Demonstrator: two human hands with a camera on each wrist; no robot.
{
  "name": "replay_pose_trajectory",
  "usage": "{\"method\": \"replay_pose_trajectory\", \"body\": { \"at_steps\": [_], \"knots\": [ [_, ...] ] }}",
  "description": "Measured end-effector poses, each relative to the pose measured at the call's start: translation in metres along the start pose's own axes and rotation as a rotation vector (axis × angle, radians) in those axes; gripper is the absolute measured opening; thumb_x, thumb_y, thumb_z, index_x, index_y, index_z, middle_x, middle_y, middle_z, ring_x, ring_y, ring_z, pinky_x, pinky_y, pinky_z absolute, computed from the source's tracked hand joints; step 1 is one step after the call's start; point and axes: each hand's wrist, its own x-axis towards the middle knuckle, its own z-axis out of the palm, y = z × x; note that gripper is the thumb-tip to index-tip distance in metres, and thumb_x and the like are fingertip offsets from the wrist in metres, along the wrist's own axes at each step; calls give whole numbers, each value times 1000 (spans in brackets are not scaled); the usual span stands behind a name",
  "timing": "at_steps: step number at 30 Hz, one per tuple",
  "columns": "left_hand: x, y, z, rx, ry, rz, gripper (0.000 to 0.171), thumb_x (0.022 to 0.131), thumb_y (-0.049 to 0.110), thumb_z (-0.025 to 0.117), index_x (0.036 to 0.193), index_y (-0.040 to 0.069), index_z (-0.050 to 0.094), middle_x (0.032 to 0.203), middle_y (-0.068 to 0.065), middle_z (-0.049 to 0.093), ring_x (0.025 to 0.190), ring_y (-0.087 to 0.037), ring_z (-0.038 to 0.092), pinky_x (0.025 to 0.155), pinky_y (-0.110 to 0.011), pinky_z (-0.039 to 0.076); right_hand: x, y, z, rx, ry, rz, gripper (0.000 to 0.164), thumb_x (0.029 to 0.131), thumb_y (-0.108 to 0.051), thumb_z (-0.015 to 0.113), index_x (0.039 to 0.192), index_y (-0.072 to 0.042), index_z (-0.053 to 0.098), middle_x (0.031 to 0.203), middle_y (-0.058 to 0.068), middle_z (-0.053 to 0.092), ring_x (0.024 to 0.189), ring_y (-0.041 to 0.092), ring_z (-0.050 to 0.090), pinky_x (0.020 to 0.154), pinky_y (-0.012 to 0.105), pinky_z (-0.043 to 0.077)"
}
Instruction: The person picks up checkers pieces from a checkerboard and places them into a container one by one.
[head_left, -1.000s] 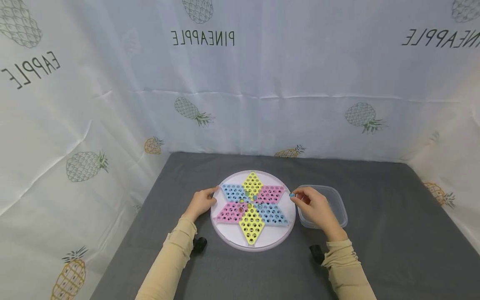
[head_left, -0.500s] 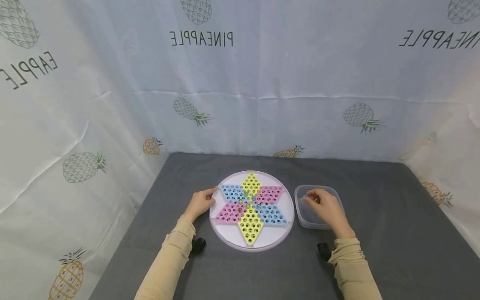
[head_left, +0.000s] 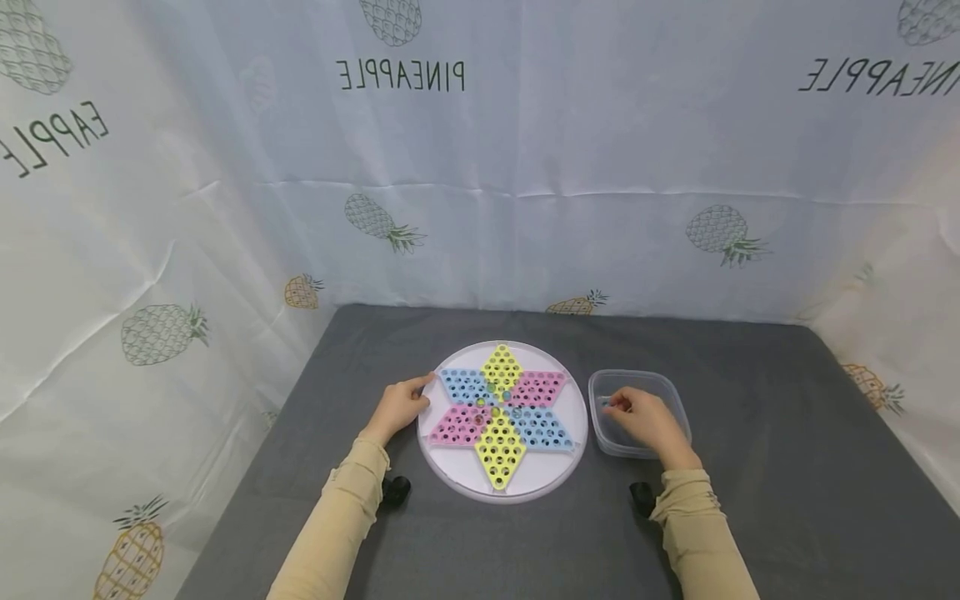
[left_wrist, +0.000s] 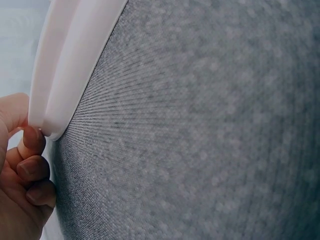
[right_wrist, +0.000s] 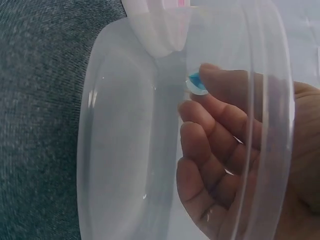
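Note:
In the head view, my left hand (head_left: pixel 400 406) grips the left edge of a round white Chinese checkers board (head_left: pixel 454 468) that bears a yellow, pink and blue star. The left wrist view shows thumb and finger on its rim (left_wrist: pixel 75 65). Several glass marbles (head_left: pixel 507 396) sit in holes near the star's centre. My right hand (head_left: pixel 647 417) is within a clear plastic box (head_left: pixel 681 408) right of the board. Between its thumb and forefinger it pinches a clear marble (right_wrist: pixel 197 85) with a blue swirl, seen in the right wrist view.
A dark grey cloth (head_left: pixel 525 542) covers the table. White curtain (head_left: pixel 480 250) with pineapple prints hangs behind and at both sides. Black devices (head_left: pixel 395 492) are strapped under both wrists. The board's right edge lies close to the box.
My right hand has moved right from the board's edge with the marble, over the box and down into it. The left hand has stayed on the board's edge.

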Motion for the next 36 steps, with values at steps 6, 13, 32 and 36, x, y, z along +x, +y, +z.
{"method": "replay_pose_trajectory", "body": {
  "at_steps": [6,13,32,36],
  "knots": [
    [0,-3,0,22,8,20,48,84,11,56,132,14,55,49,4,32,45,-9,27,46,-23,28,2,-1,6,-8,-26,-5,20,86,-20,63,95,-2,65,82,7,63,70,14,53,63,31,43],
    [-1,-3,0,14,10,11,48,84,11,56,132,15,55,50,4,32,45,-9,27,46,-23,28,5,0,13,-17,-44,1,17,85,-20,63,92,-5,64,78,4,61,67,13,50,61,28,39],
    [-1,0,0,-1,5,-16,48,85,12,56,132,16,55,51,3,33,46,-9,28,47,-23,29,9,3,15,-33,-67,-3,17,85,-18,64,96,-5,65,83,6,63,71,15,52,63,32,44],
    [-1,0,0,-6,4,-16,48,85,11,56,132,16,55,51,3,33,47,-10,29,47,-24,30,7,4,15,-30,-64,8,19,86,-19,63,99,-5,64,87,8,64,74,18,55,66,36,47]
  ]
}}
